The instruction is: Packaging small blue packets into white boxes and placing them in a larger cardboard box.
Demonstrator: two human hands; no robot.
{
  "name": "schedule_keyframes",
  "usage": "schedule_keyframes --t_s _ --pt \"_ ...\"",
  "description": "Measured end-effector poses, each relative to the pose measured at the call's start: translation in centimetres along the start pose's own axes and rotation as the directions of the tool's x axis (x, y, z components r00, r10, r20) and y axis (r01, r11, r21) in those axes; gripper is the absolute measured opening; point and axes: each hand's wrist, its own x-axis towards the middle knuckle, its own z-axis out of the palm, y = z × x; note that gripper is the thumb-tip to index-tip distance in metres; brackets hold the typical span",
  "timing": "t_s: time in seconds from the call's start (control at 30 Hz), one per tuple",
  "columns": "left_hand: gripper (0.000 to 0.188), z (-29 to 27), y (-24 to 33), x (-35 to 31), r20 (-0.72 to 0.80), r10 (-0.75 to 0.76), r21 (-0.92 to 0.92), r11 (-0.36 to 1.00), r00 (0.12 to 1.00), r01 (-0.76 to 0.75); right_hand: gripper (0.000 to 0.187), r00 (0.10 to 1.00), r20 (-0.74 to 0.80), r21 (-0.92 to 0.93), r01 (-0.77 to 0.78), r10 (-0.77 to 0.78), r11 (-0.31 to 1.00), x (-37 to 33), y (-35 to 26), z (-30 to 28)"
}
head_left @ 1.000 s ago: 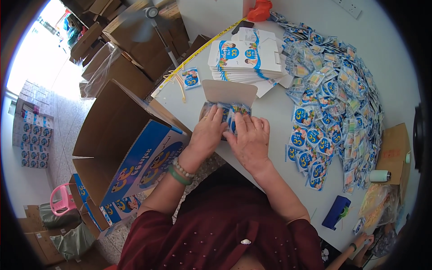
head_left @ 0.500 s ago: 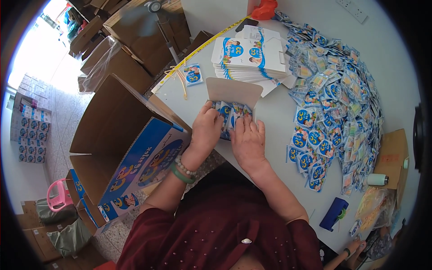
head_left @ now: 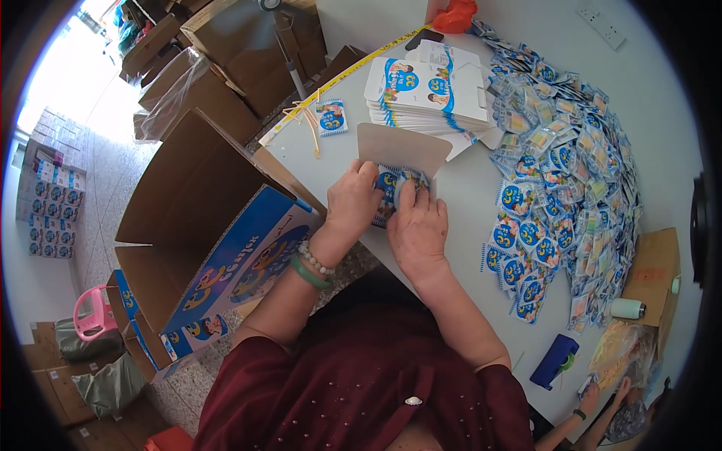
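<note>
A small white carton (head_left: 403,148) stands on the table in front of me, its lid flap raised at the far side. Printed blue-and-white sachets (head_left: 386,185) fill it in an upright row. My left hand (head_left: 350,199) is closed at the carton's left side, fingers bent over the edge beside the sachets. With bent fingers, my right hand (head_left: 419,231) reaches into the right part and grips sachets there. Its fingertips are partly hidden among them. A single sachet (head_left: 332,117) lies beyond my left hand, beside some pale rubber bands (head_left: 311,129).
Flat printed cartons (head_left: 429,86) are stacked beyond the carton. A large heap of sachets (head_left: 556,173) covers the table's right side. A blue tape dispenser (head_left: 555,361) lies nearer. At left stands a big open cardboard box (head_left: 188,218). Another person's hand (head_left: 589,400) shows at lower right.
My right fingers have pushed deeper among the sachets, and the sachets beneath them have shifted. My left hand stays at the carton's left side. The whole view has moved slightly.
</note>
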Motion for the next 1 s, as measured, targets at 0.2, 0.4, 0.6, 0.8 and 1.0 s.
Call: schedule_keyframes --t_s 0.2,0.4,0.6,0.8,1.0 --pt "0.021 0.4 -0.4 -0.7 -0.156 0.139 -0.047 0.988 0.978 -0.148 0.045 0.999 -0.037 0.161 -0.005 0.011 0.987 -0.7 0.9 -0.5" --pt "0.005 0.9 0.5 -0.6 -0.092 0.374 0.243 0.907 0.923 -0.344 0.041 0.980 -0.152 -0.101 0.117 -0.131 0.988 -1.5 0.0 0.5" --pt "0.006 -0.2 0.3 -1.8 -0.233 0.298 -0.045 0.948 0.926 -0.316 0.045 0.998 -0.045 -0.168 0.031 -0.039 0.985 -1.5 -0.7 0.0" --pt "0.019 -0.6 1.3 -1.7 -0.225 0.398 -0.073 0.903 0.889 -0.423 0.044 0.982 -0.170 0.220 0.114 -0.077 0.969 -3.9 0.8 -3.6" --pt "0.031 1.9 1.7 -1.3 0.021 0.452 0.071 0.889 0.892 -0.452 0.031 0.976 -0.188 0.391 -0.025 0.107 0.920 -3.8 4.2 -2.2"
